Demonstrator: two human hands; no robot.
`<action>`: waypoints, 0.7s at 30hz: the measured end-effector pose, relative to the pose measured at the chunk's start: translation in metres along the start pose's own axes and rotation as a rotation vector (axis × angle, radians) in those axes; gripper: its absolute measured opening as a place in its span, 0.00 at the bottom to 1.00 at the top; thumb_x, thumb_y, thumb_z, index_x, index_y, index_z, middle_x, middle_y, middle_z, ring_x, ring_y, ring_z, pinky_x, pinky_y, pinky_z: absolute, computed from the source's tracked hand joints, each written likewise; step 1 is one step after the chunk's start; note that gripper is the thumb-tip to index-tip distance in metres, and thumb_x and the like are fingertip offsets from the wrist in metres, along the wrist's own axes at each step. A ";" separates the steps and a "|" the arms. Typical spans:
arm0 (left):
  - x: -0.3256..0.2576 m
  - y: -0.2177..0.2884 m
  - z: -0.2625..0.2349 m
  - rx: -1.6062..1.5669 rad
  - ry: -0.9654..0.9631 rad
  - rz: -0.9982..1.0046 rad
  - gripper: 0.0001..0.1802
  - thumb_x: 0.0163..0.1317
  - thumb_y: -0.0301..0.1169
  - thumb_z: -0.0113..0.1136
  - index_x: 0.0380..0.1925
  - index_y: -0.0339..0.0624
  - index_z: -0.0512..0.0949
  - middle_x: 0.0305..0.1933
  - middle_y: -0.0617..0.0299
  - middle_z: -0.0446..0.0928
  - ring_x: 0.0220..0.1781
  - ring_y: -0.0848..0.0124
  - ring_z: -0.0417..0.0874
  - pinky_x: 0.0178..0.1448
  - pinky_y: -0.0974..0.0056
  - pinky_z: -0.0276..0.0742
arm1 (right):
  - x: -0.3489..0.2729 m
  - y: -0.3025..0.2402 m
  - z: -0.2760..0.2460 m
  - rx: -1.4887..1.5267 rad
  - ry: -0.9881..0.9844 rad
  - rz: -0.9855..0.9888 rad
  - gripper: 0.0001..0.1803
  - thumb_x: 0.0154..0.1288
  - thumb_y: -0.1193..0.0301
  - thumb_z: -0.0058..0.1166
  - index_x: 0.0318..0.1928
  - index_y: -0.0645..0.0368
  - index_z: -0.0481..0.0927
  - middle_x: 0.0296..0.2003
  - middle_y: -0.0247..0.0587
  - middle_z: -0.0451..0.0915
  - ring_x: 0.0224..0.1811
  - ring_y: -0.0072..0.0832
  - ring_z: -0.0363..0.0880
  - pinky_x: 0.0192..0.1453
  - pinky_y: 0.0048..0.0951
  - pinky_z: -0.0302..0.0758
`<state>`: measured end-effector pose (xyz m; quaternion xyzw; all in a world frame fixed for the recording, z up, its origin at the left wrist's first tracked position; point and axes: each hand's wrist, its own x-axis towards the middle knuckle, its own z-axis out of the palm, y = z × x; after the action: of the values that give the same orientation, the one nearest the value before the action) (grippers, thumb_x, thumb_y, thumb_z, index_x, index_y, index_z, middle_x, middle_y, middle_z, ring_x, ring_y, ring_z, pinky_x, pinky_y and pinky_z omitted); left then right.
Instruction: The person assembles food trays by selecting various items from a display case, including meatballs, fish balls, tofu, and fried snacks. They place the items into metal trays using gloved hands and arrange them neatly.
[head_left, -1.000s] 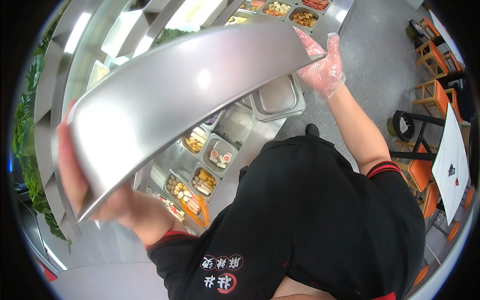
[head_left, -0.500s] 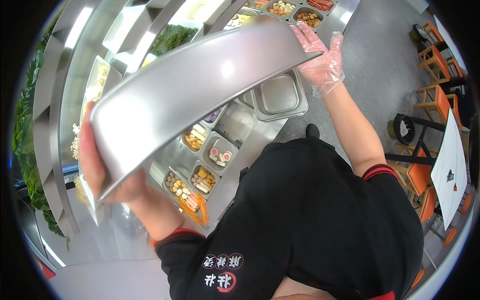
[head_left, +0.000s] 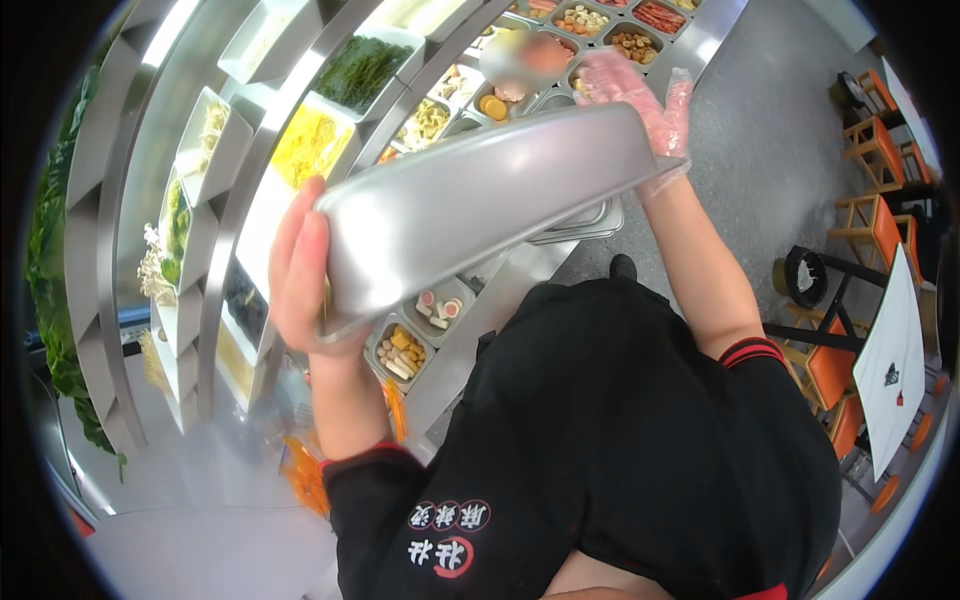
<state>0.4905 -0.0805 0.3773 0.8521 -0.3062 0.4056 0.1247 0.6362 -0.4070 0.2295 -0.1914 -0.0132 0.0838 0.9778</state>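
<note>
A large, deep stainless steel pan is held up over the food counter, tilted so that its side and rim face me. My bare left hand is closed around its left end, the fingers over the wall and rim. At the other end is my right hand in a clear plastic glove, fingers stretched out and thumb apart. The pan's right rim crosses in front of its palm and wrist; whether it bears any weight I cannot tell. Under the pan, stacked empty metal pans show in part.
Metal pans of food, such as one with sausage pieces, line the counter. White trays with dark green seaweed and yellow shreds stand on the left rack. Orange tongs lie nearby. Orange stools and a white table stand at right.
The pan has come down and looks smaller, its left end shifted right with my left hand. More trays on the left rack show. My right hand remains spread near the pan's right end.
</note>
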 end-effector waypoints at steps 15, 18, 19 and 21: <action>-0.020 0.022 -0.014 -0.430 0.043 -0.432 0.23 0.67 0.33 0.62 0.58 0.30 0.80 0.62 0.38 0.80 0.63 0.48 0.83 0.66 0.50 0.80 | -0.008 0.010 -0.027 -0.089 0.055 -0.104 0.55 0.74 0.29 0.36 0.84 0.55 0.42 0.84 0.49 0.46 0.87 0.48 0.41 0.86 0.60 0.44; -0.031 0.017 -0.005 -0.134 0.116 -0.147 0.26 0.59 0.24 0.70 0.58 0.30 0.80 0.63 0.35 0.79 0.63 0.44 0.83 0.64 0.51 0.82 | 0.003 0.005 -0.033 -0.021 0.270 -0.067 0.53 0.74 0.29 0.34 0.82 0.56 0.49 0.82 0.49 0.54 0.83 0.50 0.53 0.84 0.61 0.52; -0.034 0.015 -0.008 -0.128 0.208 -0.148 0.24 0.59 0.24 0.69 0.58 0.30 0.80 0.63 0.35 0.79 0.62 0.44 0.84 0.63 0.51 0.83 | 0.002 -0.002 -0.038 -0.050 0.167 -0.007 0.52 0.74 0.28 0.34 0.80 0.58 0.58 0.79 0.49 0.60 0.81 0.52 0.56 0.83 0.59 0.55; -0.036 0.016 -0.013 -0.088 0.337 -0.208 0.22 0.61 0.23 0.67 0.56 0.30 0.81 0.63 0.35 0.79 0.60 0.44 0.85 0.61 0.52 0.84 | 0.007 -0.011 -0.049 0.259 -0.171 0.061 0.50 0.74 0.29 0.35 0.74 0.61 0.67 0.76 0.50 0.65 0.78 0.53 0.61 0.82 0.57 0.60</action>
<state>0.4553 -0.0716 0.3570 0.7929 -0.2089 0.5138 0.2522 0.6476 -0.4335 0.1884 -0.0562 -0.0798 0.1307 0.9866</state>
